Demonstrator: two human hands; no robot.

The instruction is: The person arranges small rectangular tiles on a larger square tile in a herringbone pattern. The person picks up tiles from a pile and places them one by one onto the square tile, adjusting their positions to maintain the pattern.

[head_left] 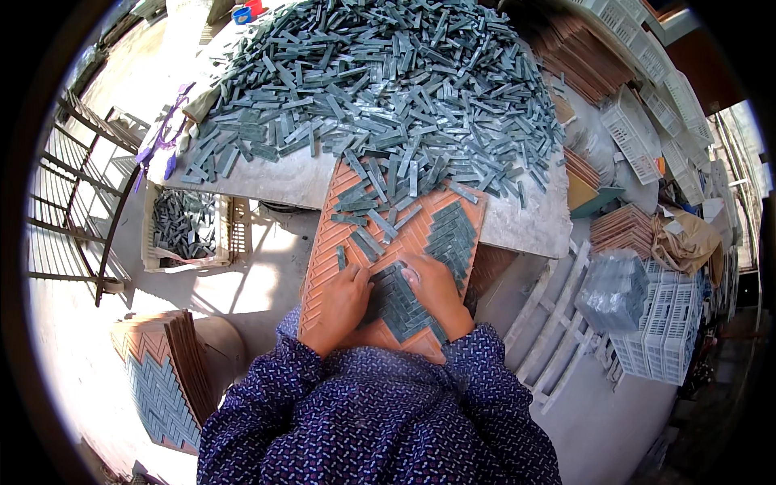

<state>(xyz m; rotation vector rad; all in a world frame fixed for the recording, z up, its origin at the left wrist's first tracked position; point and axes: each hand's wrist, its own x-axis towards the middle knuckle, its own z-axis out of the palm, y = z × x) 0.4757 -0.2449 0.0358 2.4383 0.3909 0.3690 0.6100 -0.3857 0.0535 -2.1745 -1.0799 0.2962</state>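
An orange grooved herringbone board (323, 259) lies in front of me, its far end on the table. Dark green-grey stone strips fill part of its slots: one laid patch (398, 303) lies between my hands, another patch (453, 238) at the right. My left hand (338, 305) is closed at the left border of the middle patch, with a strip (341, 257) just beyond its knuckles. On that patch's upper right side rests my right hand (436, 289), fingers bent together. What either hand pinches is hidden. Loose strips (373, 234) lie across the board's upper part.
A large heap of strips (380, 81) covers the table (275, 182). At left are a crate (149, 234) of strips and a stack of boards (166, 380). White crates (659, 323), wrapped strips (614, 291) and a pale slatted rack (550, 323) stand at right.
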